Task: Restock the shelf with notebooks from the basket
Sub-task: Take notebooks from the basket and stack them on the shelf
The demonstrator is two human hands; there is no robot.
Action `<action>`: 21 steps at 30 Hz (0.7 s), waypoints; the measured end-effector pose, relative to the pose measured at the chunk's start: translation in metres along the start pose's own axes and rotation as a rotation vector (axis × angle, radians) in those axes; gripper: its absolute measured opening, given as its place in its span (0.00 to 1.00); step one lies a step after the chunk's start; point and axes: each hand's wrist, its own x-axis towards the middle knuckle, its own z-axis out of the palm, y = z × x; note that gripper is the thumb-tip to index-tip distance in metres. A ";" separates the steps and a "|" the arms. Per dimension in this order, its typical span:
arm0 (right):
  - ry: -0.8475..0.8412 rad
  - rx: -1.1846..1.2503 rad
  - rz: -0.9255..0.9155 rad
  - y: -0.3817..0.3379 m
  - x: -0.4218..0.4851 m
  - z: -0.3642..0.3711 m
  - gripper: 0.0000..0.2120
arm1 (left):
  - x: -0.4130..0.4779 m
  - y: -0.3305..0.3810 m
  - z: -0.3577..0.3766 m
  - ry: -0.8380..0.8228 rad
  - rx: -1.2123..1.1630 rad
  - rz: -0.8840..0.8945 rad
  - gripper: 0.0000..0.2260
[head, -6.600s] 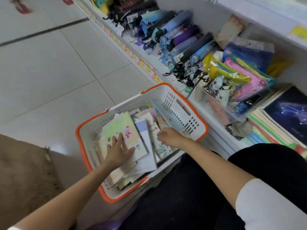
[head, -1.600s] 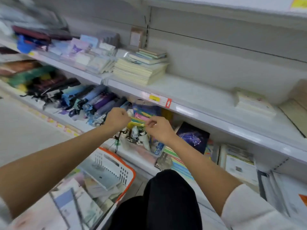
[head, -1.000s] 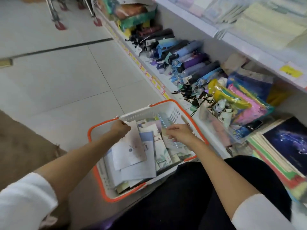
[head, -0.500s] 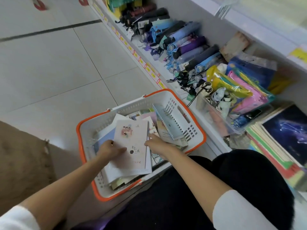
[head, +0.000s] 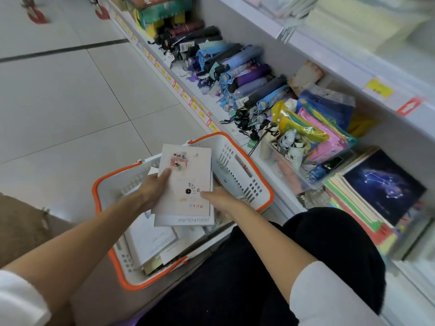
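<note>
**Lifting of stock from the basket.** A stack of thin, pale pink paper-covered notebooks (head: 186, 184) is shown raised above the white slotted plastic basket with an orange rim (head: 237, 172). It is held clear of the loose white and cream notebooks (head: 150, 241) lying in the basket's bottom.

The stack is pinched at its left edge by the left hand (head: 153, 191). The thumb is laid flat on the top cover, and the fingers, hidden beneath, are judged to bear the weight from below. The right hand (head: 221, 200) is applied to the lower right edge, with one digit resting on the cover. Its other fingers are hidden, so it cannot be told whether they are closed under the stack. A hold at two opposite edges is judged to keep the limp covers flat and the books squared together.

The basket is set on the pale tiled floor (head: 70, 102), just beside the lowest white shelf (head: 286, 196), presumably so that the reach is kept short. On that shelf are seen:

- rolled umbrellas (head: 237, 74);
- a clear plastic tub of coloured pouches (head: 292, 177);
- a flat pile of notebooks topped by a dark blue constellation cover (head: 383, 187).

The stack has not yet been shelved. That pile is judged a likely destination.
</note>
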 end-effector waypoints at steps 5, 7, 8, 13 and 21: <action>0.193 0.061 -0.046 -0.015 -0.020 -0.029 0.18 | 0.000 0.058 0.040 -0.048 -0.119 0.027 0.12; 0.307 0.038 -0.137 -0.025 -0.039 -0.049 0.19 | -0.005 0.082 0.060 -0.066 -0.123 0.088 0.11; 0.347 0.045 -0.173 -0.030 -0.051 -0.061 0.17 | -0.007 0.093 0.072 -0.089 -0.127 0.099 0.11; 0.428 0.263 -0.262 -0.046 -0.122 -0.140 0.13 | -0.040 0.146 0.140 -0.264 -0.242 0.119 0.13; 0.717 0.435 -0.415 -0.026 -0.226 -0.243 0.16 | -0.117 0.217 0.259 -0.661 -0.219 0.233 0.12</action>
